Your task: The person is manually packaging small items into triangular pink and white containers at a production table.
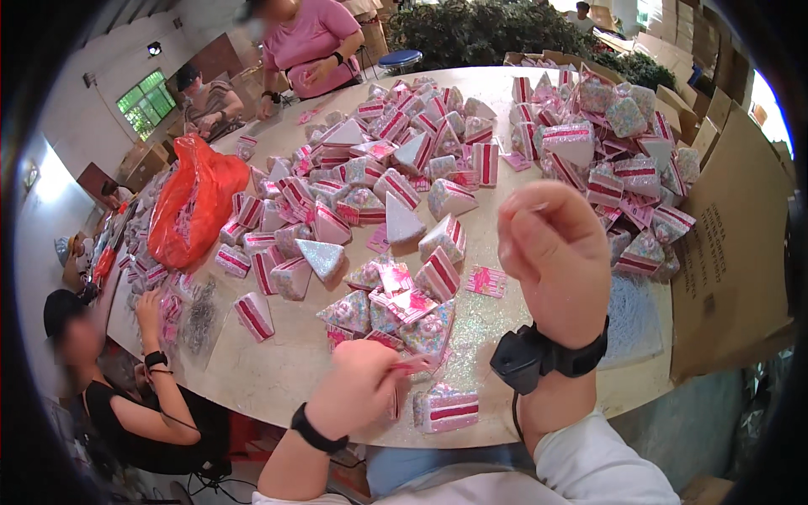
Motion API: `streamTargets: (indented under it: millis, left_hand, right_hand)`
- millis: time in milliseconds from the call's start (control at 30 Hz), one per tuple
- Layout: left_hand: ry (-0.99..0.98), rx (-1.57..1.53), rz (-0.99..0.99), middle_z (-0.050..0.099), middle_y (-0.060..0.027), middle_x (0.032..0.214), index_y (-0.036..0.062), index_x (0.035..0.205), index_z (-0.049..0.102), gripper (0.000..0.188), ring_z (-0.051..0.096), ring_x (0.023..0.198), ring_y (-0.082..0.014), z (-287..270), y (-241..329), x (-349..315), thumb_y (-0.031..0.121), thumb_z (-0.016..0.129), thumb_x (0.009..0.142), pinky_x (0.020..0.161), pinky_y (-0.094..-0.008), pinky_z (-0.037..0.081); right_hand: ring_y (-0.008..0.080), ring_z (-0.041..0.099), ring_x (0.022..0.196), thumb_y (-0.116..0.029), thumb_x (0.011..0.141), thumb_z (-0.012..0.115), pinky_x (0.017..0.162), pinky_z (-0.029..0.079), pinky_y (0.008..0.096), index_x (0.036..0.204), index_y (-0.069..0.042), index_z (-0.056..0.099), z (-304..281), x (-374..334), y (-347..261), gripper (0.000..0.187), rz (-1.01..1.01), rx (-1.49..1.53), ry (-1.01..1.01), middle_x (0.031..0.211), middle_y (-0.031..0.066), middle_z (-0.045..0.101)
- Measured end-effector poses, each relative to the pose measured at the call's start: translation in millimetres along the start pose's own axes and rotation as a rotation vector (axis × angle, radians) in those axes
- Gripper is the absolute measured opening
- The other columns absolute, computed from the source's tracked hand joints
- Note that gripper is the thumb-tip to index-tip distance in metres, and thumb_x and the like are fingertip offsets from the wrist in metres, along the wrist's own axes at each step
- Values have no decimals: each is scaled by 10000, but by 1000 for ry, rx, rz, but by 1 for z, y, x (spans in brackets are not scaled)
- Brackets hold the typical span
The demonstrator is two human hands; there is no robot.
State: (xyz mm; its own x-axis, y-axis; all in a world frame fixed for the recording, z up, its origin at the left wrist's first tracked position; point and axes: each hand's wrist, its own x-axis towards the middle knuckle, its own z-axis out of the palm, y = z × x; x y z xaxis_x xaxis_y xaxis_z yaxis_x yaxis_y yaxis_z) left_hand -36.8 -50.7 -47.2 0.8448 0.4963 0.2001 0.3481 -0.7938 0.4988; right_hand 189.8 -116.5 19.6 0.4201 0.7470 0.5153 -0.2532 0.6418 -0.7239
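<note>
My left hand [358, 383] is closed at the table's near edge, its thumb and fingers pinching a small pink card [412, 364]. My right hand [555, 252] is raised to the right with its fingertips pressed together; anything between them is too small to make out. Just beyond my left hand sits a cluster of glittery toy cake slices [427, 330] with pink printed cards [408, 303] lying on top. One cake slice [446, 410] with a dark pink middle layer lies close to me, right of my left hand. Another pink card [486, 281] lies flat between the cluster and my right hand.
A large heap of cake slices [404, 189] covers the table's middle, and another pile [606, 160] stands at the right. An orange-red bag [194, 206] is at the left. A cardboard sheet [736, 244] edges the right side. Several people work around the table.
</note>
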Motion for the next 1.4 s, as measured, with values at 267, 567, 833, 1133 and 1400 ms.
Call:
streamTargets:
  millis: [267,567,833,1133,1400]
  left_hand:
    - [702,-932,-287,556,-102,991,4,926,527,212,594,972,-295,3,-12,-62,-86,444,753,871,-383,474]
    - [674,-586,-420,493,-145,1031,-12,1087,514,405,530,917,-257,-5,-17,-65,-98,436,699,830,-337,431]
    - [280,235,-291,530,-199,979,31,1038,505,318,537,906,-367,19,-18,-27,71,613,742,769,-433,450]
    - [294,388,-395,617,-132,866,81,1041,526,323,600,822,-330,40,-31,-9,146,636,745,709,-461,446]
    - [580,-327,-458,623,-127,895,13,1059,501,399,613,848,-268,28,-17,4,280,671,815,772,-341,468]
  right_hand:
    - [230,619,697,-198,780,636,616,485,324,858,25,650,-10,4,32,237,175,-952,-474,746,127,635]
    - [331,618,780,-293,738,621,680,502,426,760,-29,643,9,-23,112,267,232,-1464,-619,766,145,634]
    - [378,575,684,-264,761,580,614,460,444,709,-4,613,-11,-4,92,267,65,-1256,-389,693,207,573]
    - [388,564,700,-246,760,592,623,441,449,707,-2,602,4,1,62,250,157,-1162,-399,691,213,560]
    - [378,562,694,-253,751,621,614,432,452,695,21,577,0,-4,77,283,78,-1163,-460,692,210,565]
